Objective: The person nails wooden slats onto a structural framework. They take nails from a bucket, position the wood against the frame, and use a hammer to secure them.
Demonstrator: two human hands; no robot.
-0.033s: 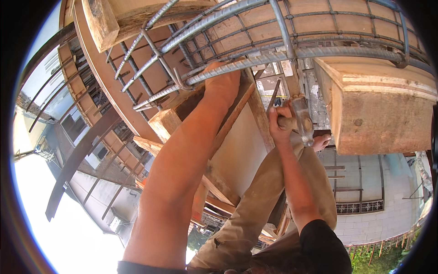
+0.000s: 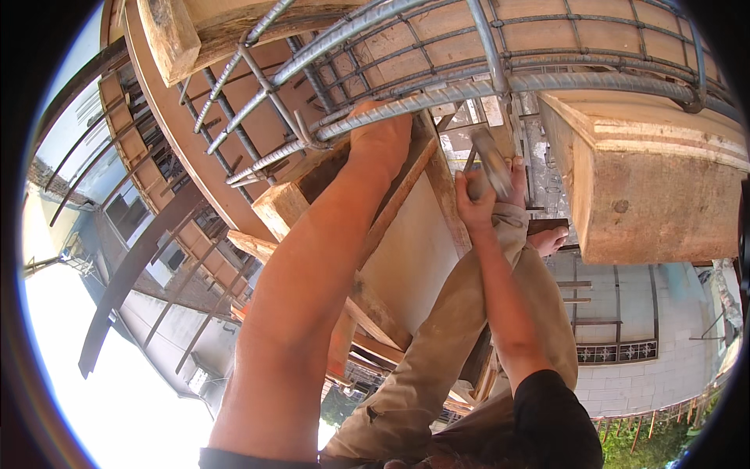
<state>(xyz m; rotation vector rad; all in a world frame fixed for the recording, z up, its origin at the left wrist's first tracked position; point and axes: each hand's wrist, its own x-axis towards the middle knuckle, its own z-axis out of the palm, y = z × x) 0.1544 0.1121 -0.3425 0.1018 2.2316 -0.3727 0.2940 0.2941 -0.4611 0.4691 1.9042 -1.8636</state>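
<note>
One hammer (image 2: 492,166): head blurred, slanting up-left, just beyond the right hand (image 2: 475,206)
Right hand: closed round its handle
Left hand (image 2: 384,141): left of hammer, beneath rebar (image 2: 441,102); grip hidden, cannot tell

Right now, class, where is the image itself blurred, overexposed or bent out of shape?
Head view: the hammer in the right hand is smeared, likely by motion, while the rebar nearby looks fairly crisp; head view: the lower left is blown out to white, its detail lost; head view: the fisheye lens curves edges near the rim and leaves the corners black.
</note>
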